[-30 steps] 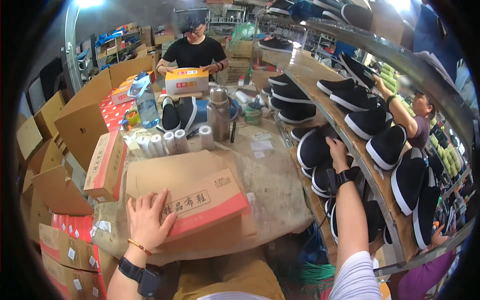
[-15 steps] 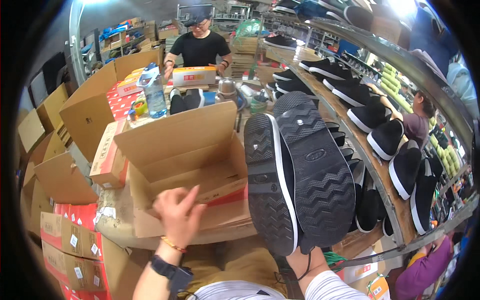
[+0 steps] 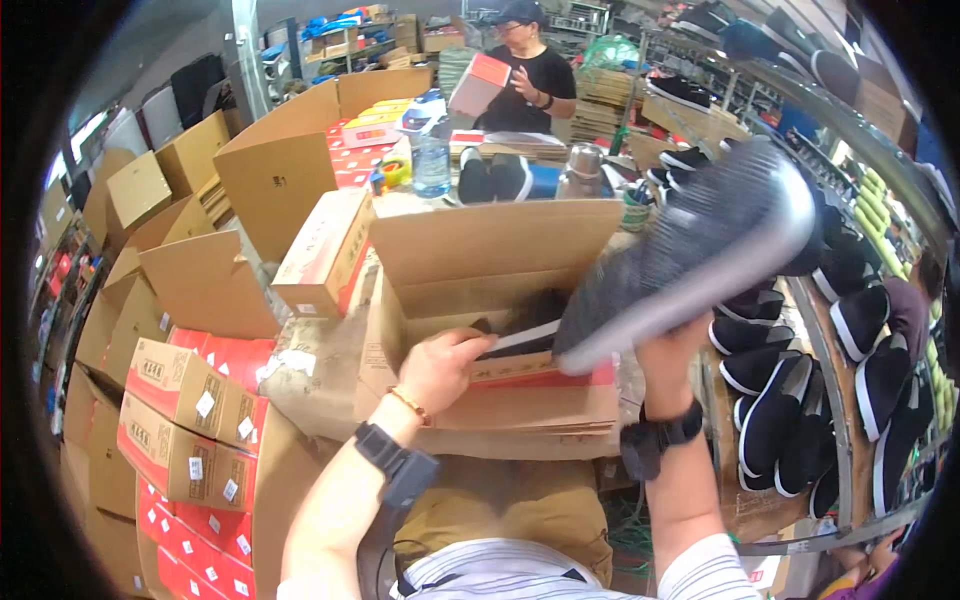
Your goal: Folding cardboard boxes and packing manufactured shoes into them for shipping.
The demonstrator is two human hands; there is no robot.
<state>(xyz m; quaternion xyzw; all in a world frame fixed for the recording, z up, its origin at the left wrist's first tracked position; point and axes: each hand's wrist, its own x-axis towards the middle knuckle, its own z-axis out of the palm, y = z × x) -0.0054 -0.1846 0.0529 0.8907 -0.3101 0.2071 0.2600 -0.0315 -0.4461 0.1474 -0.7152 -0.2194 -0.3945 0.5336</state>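
A: Where are the shoes and hands?

B: Over an open cardboard box (image 3: pixel 510 412) at the near edge of a table (image 3: pixel 335 378). The left hand (image 3: pixel 440 372) pinches one end of a first shoe (image 3: pixel 528 336), black with a white edge, at the box's mouth. The right hand (image 3: pixel 668 352) grips a second shoe (image 3: pixel 690 250) from below, tilted, its dark sole showing; most of those fingers are hidden.

A: What might go wrong?

B: I'd judge the second shoe could knock the raised lid (image 3: pixel 490 245) or scuff the first shoe, being angled and close to both. Held by one end, the first shoe might twist loose. A push on the box could shift it over the table's edge.

A: Any writing?

B: Printed characters, partly covered, inside the box. A closed shoebox (image 3: pixel 322 262) and stacked boxes (image 3: pixel 160 440) carry characters and red areas; the stack's white stickers (image 3: pixel 205 404) are too small to read.
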